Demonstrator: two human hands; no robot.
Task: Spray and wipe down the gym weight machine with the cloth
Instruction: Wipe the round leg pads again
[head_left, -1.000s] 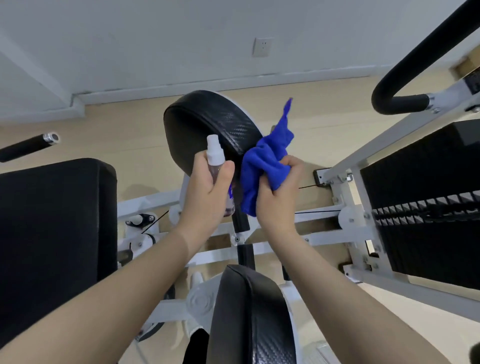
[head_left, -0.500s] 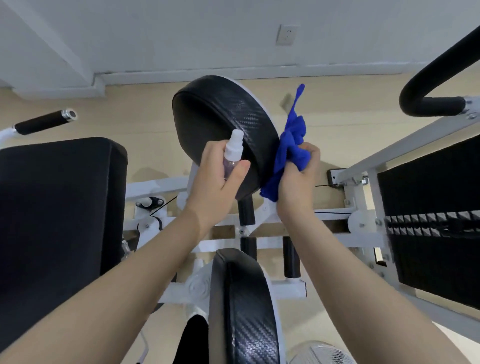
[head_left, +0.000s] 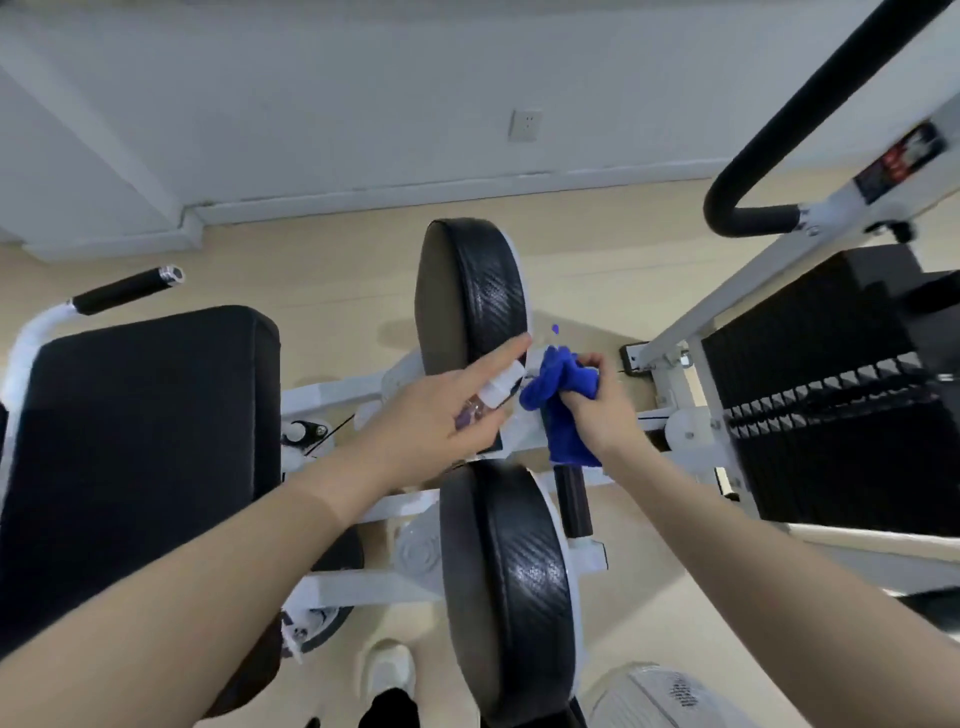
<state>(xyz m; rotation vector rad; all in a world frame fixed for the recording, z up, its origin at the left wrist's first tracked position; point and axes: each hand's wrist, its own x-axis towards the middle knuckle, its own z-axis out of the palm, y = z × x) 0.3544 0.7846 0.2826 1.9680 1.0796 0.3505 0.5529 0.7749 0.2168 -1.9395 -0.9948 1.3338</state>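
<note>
Both hands have dropped from the far pad's (head_left: 470, 296) face to its lower edge since the earlier frames, and the cloth (head_left: 563, 402), which stood up in a peak, now hangs bunched below the fist. The left hand (head_left: 439, 415) grips the bottle (head_left: 491, 400), index finger stretched out over its white cap, nozzle aimed at the pad's rim at about 5 o'clock. The right hand (head_left: 597, 400) clenches the cloth just beside the bottle, at 3 o'clock from it.

Bright blue and fluffy, the cloth looks soft and light; bunching it in the fist as here should give a firm wiping pad. Small and clear with a purplish tint, the bottle is probably light and slippery if wet, best held round the body. Black, textured and glossy, the pads would likely wipe easily.
</note>
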